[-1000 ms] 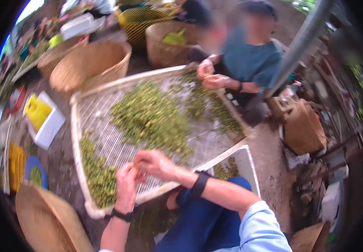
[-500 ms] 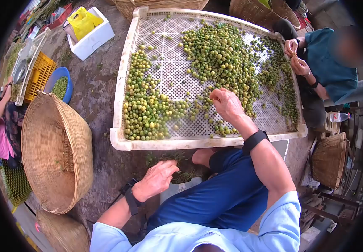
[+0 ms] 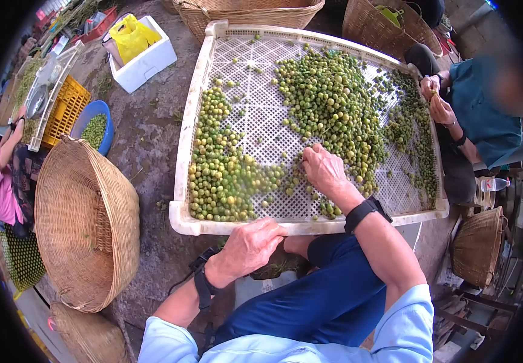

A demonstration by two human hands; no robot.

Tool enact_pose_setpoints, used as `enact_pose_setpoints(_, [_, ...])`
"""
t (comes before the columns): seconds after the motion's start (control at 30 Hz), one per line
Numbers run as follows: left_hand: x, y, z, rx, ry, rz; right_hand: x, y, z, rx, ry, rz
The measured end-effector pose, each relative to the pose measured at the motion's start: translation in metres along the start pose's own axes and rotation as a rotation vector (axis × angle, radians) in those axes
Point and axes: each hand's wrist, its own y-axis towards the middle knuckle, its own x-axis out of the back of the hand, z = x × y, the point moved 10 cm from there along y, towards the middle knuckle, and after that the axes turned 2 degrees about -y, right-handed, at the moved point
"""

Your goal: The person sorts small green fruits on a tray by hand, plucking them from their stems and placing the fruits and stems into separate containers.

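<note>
A white perforated plastic tray (image 3: 188, 151) lies before me, bearing heaps of small round green-yellow fruits (image 3: 328, 91). Over its near part, my right hand (image 3: 327, 175) is closed, fingertips curled down among scattered fruits; the hand hides whatever is in them. At the near rim is my left hand (image 3: 249, 249), palm down with its fingers bent together. Its fingertips are beside the rim, and I cannot see whether they hold anything. Both wrists wear black bands.
A large wicker basket (image 3: 86, 224) stands at left, near a blue basin (image 3: 106, 142) of green fruits and a yellow crate (image 3: 68, 109). A white foam box (image 3: 146, 69) is behind. Another person (image 3: 482, 121) works at the tray's right side; one in pink (image 3: 1, 187) sits far left.
My left hand has risen from below the tray to its near rim. My right hand remains over the fruits, its fingers drawn more downward. The whole view has shifted slightly.
</note>
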Motion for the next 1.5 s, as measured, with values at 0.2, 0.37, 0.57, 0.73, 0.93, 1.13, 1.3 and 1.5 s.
enact_pose_setpoints(0.2, [-0.014, 0.007, 0.002, -0.006, 0.038, 0.113, -0.007, 0.007, -0.007, -0.046, 0.037, 0.046])
enact_pose_setpoints(0.37, [-0.045, -0.032, -0.002, 0.023, 0.168, 0.339, 0.011, 0.008, -0.012, -0.07, 0.083, -0.058])
enact_pose_setpoints(0.57, [-0.044, -0.04, -0.001, 0.063, 0.032, 0.283, 0.008, 0.009, -0.016, 0.019, 0.02, -0.109])
enact_pose_setpoints(0.73, [-0.006, 0.007, -0.001, 0.072, 0.015, -0.086, 0.016, 0.006, -0.008, 0.011, 0.105, -0.127])
enact_pose_setpoints(0.93, [0.004, 0.035, 0.078, 0.456, -0.661, -0.426, 0.034, -0.016, 0.047, 0.157, 0.59, 0.062])
enact_pose_setpoints(1.13, [-0.009, 0.033, 0.087, 0.485, -0.753, -0.4, 0.055, -0.032, 0.071, 0.313, 0.521, 0.039])
enact_pose_setpoints(1.3, [0.007, 0.025, 0.084, 0.477, -0.809, -0.436, 0.046, -0.023, 0.011, 0.03, 0.398, -0.094])
enact_pose_setpoints(1.5, [0.021, 0.005, 0.093, 0.567, -0.506, -0.321, 0.005, -0.039, 0.049, 0.168, 0.359, 0.13])
